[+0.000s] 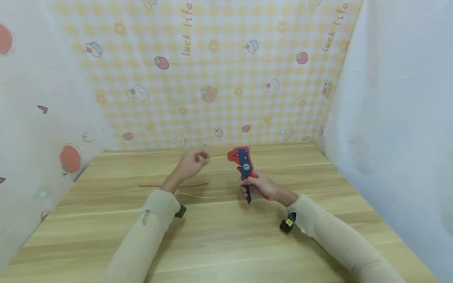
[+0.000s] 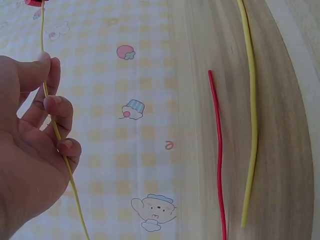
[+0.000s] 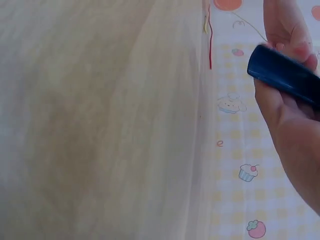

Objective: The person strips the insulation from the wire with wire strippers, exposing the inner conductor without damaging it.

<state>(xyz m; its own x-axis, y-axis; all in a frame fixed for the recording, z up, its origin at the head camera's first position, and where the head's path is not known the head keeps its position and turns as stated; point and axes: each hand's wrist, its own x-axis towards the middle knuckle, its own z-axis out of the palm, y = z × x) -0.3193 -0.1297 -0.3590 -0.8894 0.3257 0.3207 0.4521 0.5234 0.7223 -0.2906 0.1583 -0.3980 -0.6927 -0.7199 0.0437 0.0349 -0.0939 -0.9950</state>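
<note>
My left hand (image 1: 191, 163) pinches a thin yellow wire (image 2: 76, 192) between thumb and forefinger, with the other fingers curled loosely along it. The wire runs taut from my fingertips to the red nose of a wire stripper (image 1: 244, 159), and its other end trails back past the palm. My right hand (image 1: 260, 185) grips the stripper by its red and dark blue handles, holding it upright above the table. Close up in the right wrist view shows the dark blue handle (image 3: 285, 75); the stripper's head is hidden there.
A red wire (image 1: 192, 185) and a shorter yellow wire (image 1: 196, 195) lie on the wooden table (image 1: 219, 243) below my left forearm. Behind the table hangs a yellow checked cloth (image 1: 226, 114), with pale cloth at both sides.
</note>
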